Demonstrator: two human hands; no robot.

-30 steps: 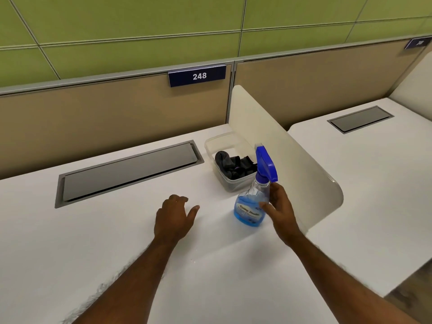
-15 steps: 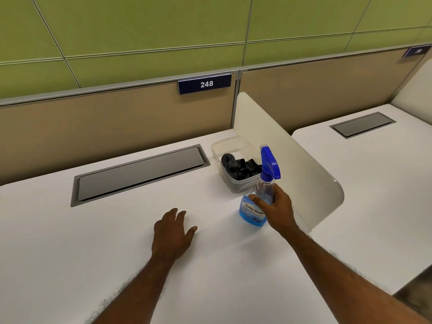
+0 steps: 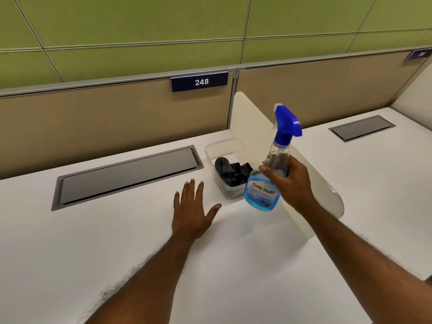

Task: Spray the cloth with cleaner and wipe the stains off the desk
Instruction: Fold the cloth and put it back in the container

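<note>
Our right grip is wrapping the spray bottle, holding it above the white counter; our left grip is lying flat, fingers spread, holding nothing. Beside it, the clear tub is holding the dark cloth.

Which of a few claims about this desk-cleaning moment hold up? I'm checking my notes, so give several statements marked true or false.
1. The right hand has a grip on the spray bottle. True.
2. The dark cloth lies spread on the desk. False: it sits bunched inside the clear container.
3. The left hand is open, fingers spread, holding nothing. True.
4. The number plate reads 284. False: it reads 248.
5. The bottle has a red trigger head. False: it is blue.
</note>
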